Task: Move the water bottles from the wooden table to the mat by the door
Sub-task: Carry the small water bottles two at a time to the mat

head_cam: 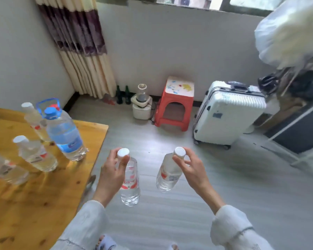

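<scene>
a person's left hand point(112, 170) and right hand point(192, 168) each carry a small water bottle over the grey floor point(170, 222), just off the edge of the wooden bench point(43, 204). the fingers point(124, 162) of the left hand pinch the neck under the white cap of the left bottle point(130, 184), which hangs upright with clear water inside; the right hand's fingers curl round the cap and neck of the right bottle point(167, 175), tilted with its base toward the left hand and also holding clear liquid. on the bench stand a large blue-capped bottle point(65, 136) with a blue carry handle, filled with water, a white-capped bottle behind it point(35, 123) and a white-capped bottle nearer the camera point(36, 156), both showing a pale yellowish tint. a further bottle point(5, 172) at the left edge is blurred and its cap cannot be made out. against the far wall sit a red stool point(173, 112), a white suitcase point(228, 114), a small appliance with a glass jar point(141, 103) and two dark green bottles point(123, 95) by the curtain point(79, 51). no mat or door is in view; the white bundle point(289, 31) at upper right is too blurred to identify.
</scene>
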Demonstrator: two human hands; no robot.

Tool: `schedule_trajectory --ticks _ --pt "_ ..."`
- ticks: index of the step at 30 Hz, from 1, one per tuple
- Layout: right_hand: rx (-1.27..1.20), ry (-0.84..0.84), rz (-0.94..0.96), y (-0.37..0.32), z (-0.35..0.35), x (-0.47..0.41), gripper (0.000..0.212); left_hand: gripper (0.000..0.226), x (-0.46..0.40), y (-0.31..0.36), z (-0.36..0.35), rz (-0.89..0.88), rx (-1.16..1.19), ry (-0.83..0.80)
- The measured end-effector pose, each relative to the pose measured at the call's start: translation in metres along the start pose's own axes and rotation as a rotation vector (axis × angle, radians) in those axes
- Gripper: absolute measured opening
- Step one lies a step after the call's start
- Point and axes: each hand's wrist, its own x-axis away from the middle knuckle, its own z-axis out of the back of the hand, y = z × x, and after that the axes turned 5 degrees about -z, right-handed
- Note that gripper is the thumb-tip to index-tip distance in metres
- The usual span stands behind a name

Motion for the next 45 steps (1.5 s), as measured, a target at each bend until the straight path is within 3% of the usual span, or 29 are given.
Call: schedule_trajectory --ticks 4,6,10,16,20,25,27,34,38,42,45 --pt "-0.001 0.147 -0.016 0.031 0.1 0.023 0.014 0.018 0.007 0.045 -0.097 -0.066 0.021 -0.104" --pt "0.004 0.236 -0.036 0.046 0.147 0.035 0.014 0.005 0.009 0.068 -0.144 -0.113 0.038 -0.193" --pt "0.007 0.409 -0.09 0.077 0.232 0.058 0.026 0.003 0.008 0.119 -0.234 -0.185 0.093 -0.385" --pt "0.009 0.675 -0.192 0.129 0.347 0.085 0.023 0.038 0.004 0.181 -0.372 -0.291 0.134 -0.668" --pt "0.014 0.835 -0.249 0.167 0.422 0.093 0.026 0.013 0.003 0.217 -0.47 -0.327 0.161 -0.808" --pt "0.038 0.97 -0.325 0.205 0.526 0.088 0.029 0.016 -0.001 0.27 -0.597 -0.387 0.216 -0.976" --pt "0.046 1.015 -0.355 0.217 0.565 0.086 0.039 0.019 -0.002 0.293 -0.646 -0.422 0.215 -1.033" --pt "-0.015 1.219 -0.435 0.256 0.682 0.103 0.02 0.016 0.01 0.373 -0.794 -0.554 0.185 -1.226" --pt "-0.018 1.313 -0.47 0.283 0.739 0.117 0.027 0.012 0.029 0.405 -0.868 -0.573 0.188 -1.33" --pt "-0.014 1.354 -0.513 0.314 0.809 0.136 0.046 0.035 0.056 0.436 -0.945 -0.61 0.196 -1.371" --pt "-0.006 1.375 -0.52 0.34 0.872 0.152 0.04 0.036 0.08 0.466 -1.007 -0.6 0.214 -1.366"
